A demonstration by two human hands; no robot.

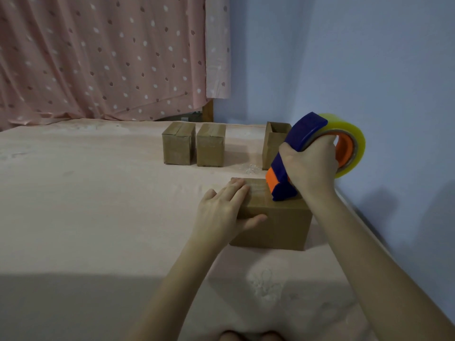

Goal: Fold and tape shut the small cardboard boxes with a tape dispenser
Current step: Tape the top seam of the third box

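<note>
1. A small cardboard box [275, 222] is seen on the bed [98, 205], close to the bed's right edge, nearer the camera than the other boxes; its top flaps are folded down.
2. The left hand [221, 212] is laid on the box's top left edge, fingers straight and flat on the lid, thumb pressed against the near side face. Nothing is gripped by it; the box is held down.
3. The right hand [309, 163] is clenched around the handle of the tape dispenser [290, 168], fingers curled through the roll's core.
4. The dispenser's blue and orange front end is pressed onto the box's top, near its far right part; the body is tilted up and away to the right.
5. A roll of clear yellowish tape [352, 141] is carried on the dispenser's orange hub, raised above the bed's right edge.
6. Two closed boxes [194, 146] are stood side by side towards the bed's far edge, just apart, tape visible on the tops.
7. An open box [272, 143] is stood to their right, partly hidden by the dispenser.
8. Crumpled clear tape scraps [251, 168] are seen on the bed between the open box and the near box.
9. A pink dotted curtain [103, 57] is hung behind the bed; a blue wall [369, 57] runs along the right edge.
</note>
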